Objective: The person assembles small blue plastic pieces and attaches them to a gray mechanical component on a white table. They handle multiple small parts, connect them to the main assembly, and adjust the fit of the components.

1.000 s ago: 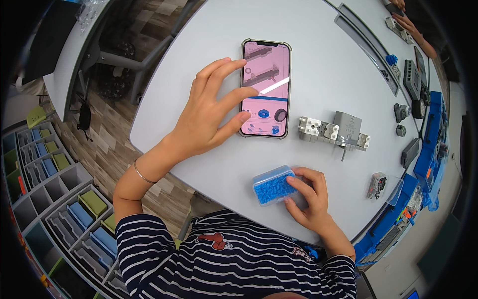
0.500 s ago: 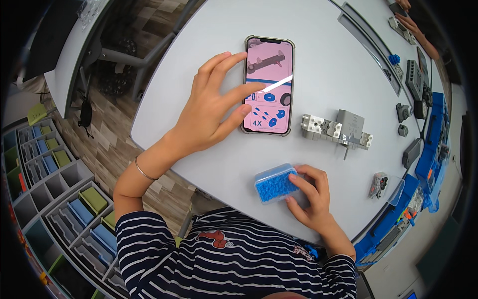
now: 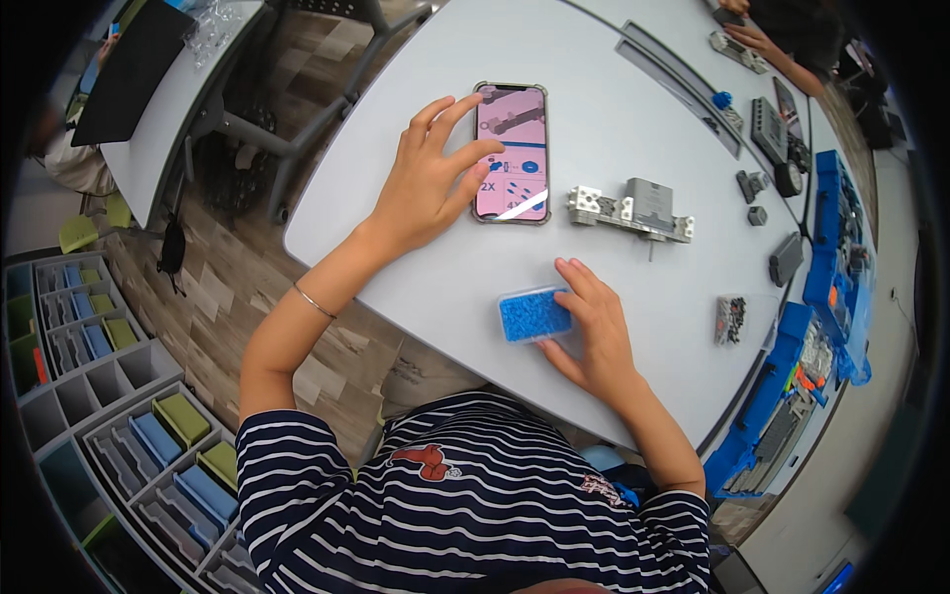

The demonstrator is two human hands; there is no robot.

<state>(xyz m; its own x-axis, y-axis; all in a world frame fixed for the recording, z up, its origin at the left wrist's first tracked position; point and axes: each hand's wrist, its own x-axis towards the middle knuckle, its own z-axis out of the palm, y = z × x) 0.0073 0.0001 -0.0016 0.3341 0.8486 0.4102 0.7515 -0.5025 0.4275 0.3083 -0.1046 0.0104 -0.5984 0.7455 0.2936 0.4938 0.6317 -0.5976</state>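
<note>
On the white desk (image 3: 445, 297), toward its left edge, the black rectangular phone (image 3: 515, 137) has its pink diagram just shifted, revealing another panel beside the left hand (image 3: 421, 188), fingers apart, while the right hand's (image 3: 599, 342) fingers clasp the clear plastic box of blue pieces (image 3: 532, 317).

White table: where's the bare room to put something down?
Bare patches: beyond the phone; between phone and inset panel; between the right hand and the clear box of small parts. Crowded: the right side, with a grey controller, black wheel and blue case.
</note>
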